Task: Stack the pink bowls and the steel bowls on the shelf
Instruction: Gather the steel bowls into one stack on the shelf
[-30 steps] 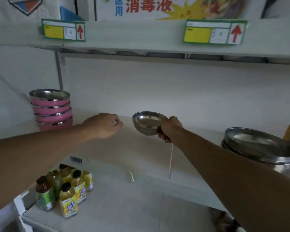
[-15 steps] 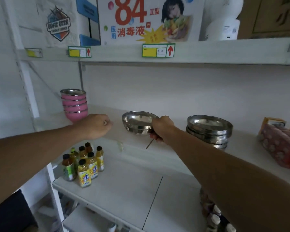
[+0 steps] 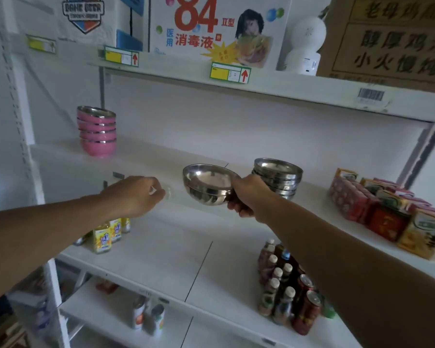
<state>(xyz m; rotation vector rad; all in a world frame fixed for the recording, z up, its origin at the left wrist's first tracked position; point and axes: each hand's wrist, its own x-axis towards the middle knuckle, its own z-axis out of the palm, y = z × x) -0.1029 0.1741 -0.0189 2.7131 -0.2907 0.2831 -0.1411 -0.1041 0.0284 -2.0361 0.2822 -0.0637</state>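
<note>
A stack of several pink bowls with steel rims stands at the left end of the middle white shelf. Further right on that shelf sits a stack of several steel bowls. My right hand grips a single steel bowl by its right rim, held just above the shelf's front edge, to the left of the steel stack. My left hand hovers over the shelf edge left of that bowl, fingers curled closed, holding nothing that I can see.
Colourful boxed goods fill the shelf's right end. Yellow drink bottles and dark bottles and cans stand on the lower shelf. The upper shelf with price tags hangs overhead, carrying cartons.
The view has pulled back and shifted right, bringing the steel stack and boxes into sight. The held steel bowl has moved rightward toward the steel stack; my left hand stays beside it.
</note>
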